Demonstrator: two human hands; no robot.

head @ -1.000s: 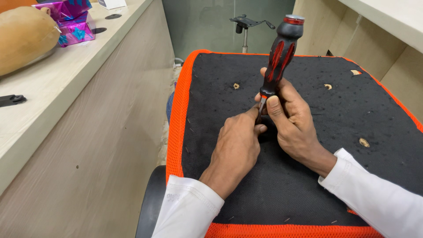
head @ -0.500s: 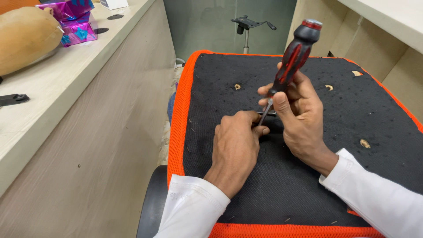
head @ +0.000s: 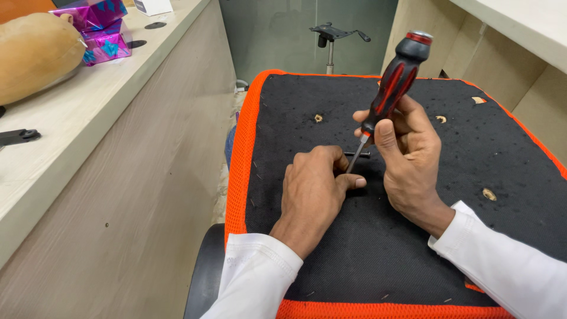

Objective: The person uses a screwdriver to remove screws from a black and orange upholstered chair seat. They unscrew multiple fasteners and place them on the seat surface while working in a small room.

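An upturned chair seat, black fabric with an orange mesh edge, fills the middle of the head view. My right hand grips a red and black screwdriver by the lower handle, its shaft tilted down and to the left. My left hand rests fist-like on the black fabric, its fingertips at the shaft's tip. A thin dark bolt lies between the two hands. Whether the left fingers pinch anything is hidden.
Several mounting holes dot the seat's underside. A beige counter runs along the left with a tan plush and shiny purple boxes. A chair gas-lift mechanism stands behind. A light cabinet is at right.
The screwdriver handle has swung to the right and tilted further over. My right hand shifted slightly right with it. My left hand stayed at the tip.
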